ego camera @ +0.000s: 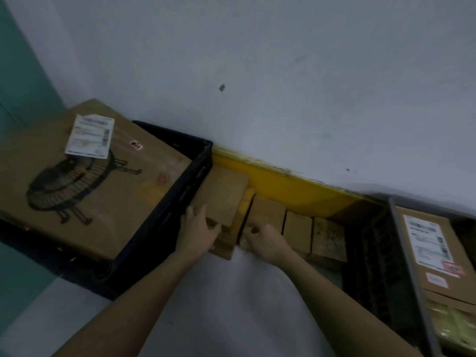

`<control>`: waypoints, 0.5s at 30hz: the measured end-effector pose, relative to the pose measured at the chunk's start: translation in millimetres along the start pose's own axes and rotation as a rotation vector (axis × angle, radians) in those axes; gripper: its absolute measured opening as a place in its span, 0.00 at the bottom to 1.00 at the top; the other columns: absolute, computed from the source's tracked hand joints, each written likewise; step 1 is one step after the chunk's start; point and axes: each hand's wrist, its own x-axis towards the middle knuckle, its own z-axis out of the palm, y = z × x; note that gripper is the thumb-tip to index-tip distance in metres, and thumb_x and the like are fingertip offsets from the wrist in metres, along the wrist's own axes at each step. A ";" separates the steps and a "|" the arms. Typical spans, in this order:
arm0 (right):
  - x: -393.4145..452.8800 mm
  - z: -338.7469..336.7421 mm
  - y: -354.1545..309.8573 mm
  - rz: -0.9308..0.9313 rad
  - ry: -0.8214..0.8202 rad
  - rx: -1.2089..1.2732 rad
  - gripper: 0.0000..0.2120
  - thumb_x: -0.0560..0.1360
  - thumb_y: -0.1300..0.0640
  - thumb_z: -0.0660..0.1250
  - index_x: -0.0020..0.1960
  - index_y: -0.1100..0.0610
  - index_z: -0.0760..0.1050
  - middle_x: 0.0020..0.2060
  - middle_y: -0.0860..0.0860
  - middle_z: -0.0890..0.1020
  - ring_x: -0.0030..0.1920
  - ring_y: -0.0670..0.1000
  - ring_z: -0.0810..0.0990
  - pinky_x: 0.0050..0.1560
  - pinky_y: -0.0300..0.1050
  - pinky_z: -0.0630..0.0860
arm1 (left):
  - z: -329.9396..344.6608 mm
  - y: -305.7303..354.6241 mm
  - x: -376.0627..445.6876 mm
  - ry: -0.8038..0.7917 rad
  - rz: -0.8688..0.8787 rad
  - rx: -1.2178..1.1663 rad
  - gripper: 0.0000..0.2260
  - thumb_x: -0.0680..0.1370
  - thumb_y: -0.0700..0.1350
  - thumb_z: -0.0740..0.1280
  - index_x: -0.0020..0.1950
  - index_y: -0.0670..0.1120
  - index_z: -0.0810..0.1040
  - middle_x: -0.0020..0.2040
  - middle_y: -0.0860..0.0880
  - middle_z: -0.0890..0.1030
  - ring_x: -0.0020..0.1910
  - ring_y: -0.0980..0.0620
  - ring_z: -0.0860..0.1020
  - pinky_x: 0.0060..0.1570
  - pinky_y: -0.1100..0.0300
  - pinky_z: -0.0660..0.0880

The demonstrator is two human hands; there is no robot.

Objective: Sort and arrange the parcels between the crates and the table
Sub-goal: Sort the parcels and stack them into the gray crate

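A big fan box (85, 181) sits in the black crate (164, 217). Beside it, the left hand (199, 231) grips a flat parcel (226, 199); the right hand (265, 242) pinches an upright parcel (266, 211) in the row by the wall.

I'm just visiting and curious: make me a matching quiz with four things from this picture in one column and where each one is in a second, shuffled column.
Things:
1. large brown cardboard box printed with a fan
2. white shipping label
3. left hand
4. right hand

Places:
A. on the small brown cardboard parcel second in the row
B. in the black plastic crate
C. stuck on top of the fan box
D. on the small brown parcel beside the black crate

Pairs: 1-B, 2-C, 3-D, 4-A
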 end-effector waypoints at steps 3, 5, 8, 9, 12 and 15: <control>24.2 18.5 -11.1 0.067 0.001 0.172 0.22 0.83 0.49 0.60 0.75 0.54 0.67 0.47 0.54 0.83 0.39 0.53 0.79 0.35 0.42 0.75 | -0.7 -9.4 22.6 0.007 -0.030 -0.078 0.36 0.78 0.56 0.67 0.80 0.49 0.53 0.78 0.43 0.54 0.74 0.38 0.60 0.68 0.43 0.68; 33.6 27.5 -15.1 0.100 0.004 0.286 0.22 0.83 0.51 0.60 0.76 0.53 0.64 0.51 0.53 0.82 0.38 0.46 0.76 0.33 0.34 0.71 | -0.3 -15.9 33.7 -0.030 -0.044 -0.152 0.38 0.77 0.55 0.69 0.81 0.49 0.53 0.79 0.43 0.56 0.74 0.37 0.60 0.70 0.40 0.66; 41.7 37.0 -16.7 0.137 -0.012 0.357 0.19 0.84 0.52 0.59 0.73 0.54 0.68 0.55 0.53 0.80 0.42 0.46 0.76 0.35 0.34 0.71 | -3.1 -22.8 41.2 -0.041 -0.057 -0.300 0.34 0.77 0.52 0.70 0.79 0.48 0.59 0.74 0.43 0.65 0.70 0.41 0.67 0.68 0.43 0.69; 44.4 39.8 -15.3 0.148 -0.003 0.368 0.18 0.84 0.52 0.59 0.72 0.55 0.69 0.55 0.52 0.80 0.44 0.46 0.77 0.36 0.35 0.72 | -4.3 -23.8 41.3 -0.037 -0.056 -0.343 0.32 0.78 0.50 0.70 0.79 0.48 0.61 0.72 0.43 0.67 0.69 0.42 0.69 0.67 0.45 0.70; 47.9 44.1 -14.4 0.179 0.065 0.467 0.17 0.83 0.50 0.61 0.69 0.56 0.72 0.54 0.50 0.80 0.49 0.46 0.79 0.42 0.37 0.75 | -6.0 -24.8 37.8 -0.018 -0.055 -0.391 0.28 0.79 0.48 0.69 0.77 0.46 0.64 0.72 0.45 0.65 0.69 0.44 0.69 0.65 0.55 0.69; 44.7 40.5 -17.0 0.235 0.189 0.655 0.10 0.82 0.51 0.62 0.60 0.53 0.69 0.52 0.49 0.78 0.48 0.47 0.78 0.45 0.44 0.80 | -6.1 -17.8 27.2 0.021 -0.038 -0.409 0.26 0.80 0.48 0.68 0.76 0.44 0.66 0.72 0.46 0.63 0.66 0.50 0.68 0.60 0.62 0.67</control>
